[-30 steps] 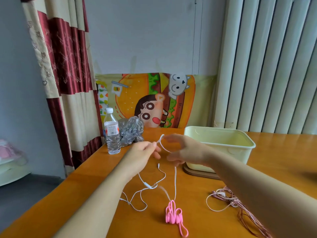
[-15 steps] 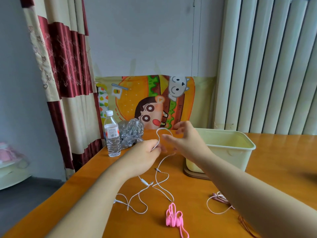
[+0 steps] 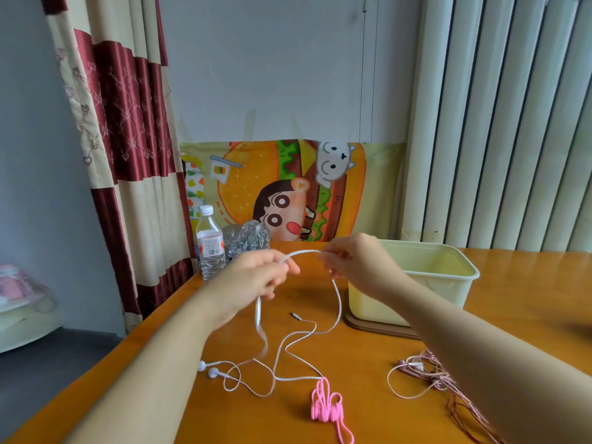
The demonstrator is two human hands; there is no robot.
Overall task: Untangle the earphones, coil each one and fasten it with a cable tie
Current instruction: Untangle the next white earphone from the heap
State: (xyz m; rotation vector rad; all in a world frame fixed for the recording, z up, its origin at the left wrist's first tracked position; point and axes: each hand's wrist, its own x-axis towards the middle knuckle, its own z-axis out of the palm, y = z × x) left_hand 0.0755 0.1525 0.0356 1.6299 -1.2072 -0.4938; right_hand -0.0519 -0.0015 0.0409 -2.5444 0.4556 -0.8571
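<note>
My left hand (image 3: 256, 278) and right hand (image 3: 354, 265) each pinch the white earphones (image 3: 301, 252), with a short arch of cord running left to right between them above the table (image 3: 519, 302); the rest trails down toward me, buds (image 3: 208, 370) lying near-left, jack (image 3: 296, 315) pointing far-left. The bottle (image 3: 209, 243) label is too blurred to read

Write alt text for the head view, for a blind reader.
The left hand and right hand pinch a white earphone cable, arched between them above a wooden table; its earbuds and plug lie on the table. A pink looped cord, a tangled pink earphone and a cream tub sit nearby.
</note>
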